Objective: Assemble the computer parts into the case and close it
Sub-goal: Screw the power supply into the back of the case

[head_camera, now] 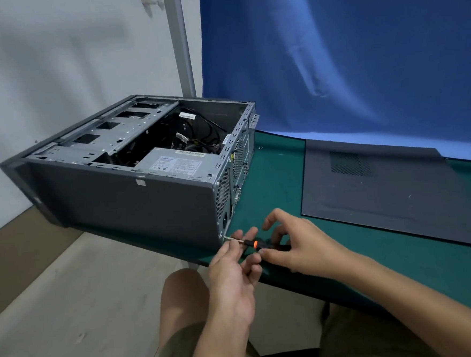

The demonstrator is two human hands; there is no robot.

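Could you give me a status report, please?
Right hand grips black orange-banded screwdriver, left hand pinches its shaft. Tip at rear lower corner of open grey computer case. Grey side panel off, on green mat.

A: Room to pass?
B: Strip of green surface (279, 181) between dark grey metal computer case (119, 203) and flat grey side panel (383, 196).
A: Blocked where?
B: Behind, by hanging blue cloth (359, 58); inside the open case, by black cables (197, 130) and silver power supply (177, 163).
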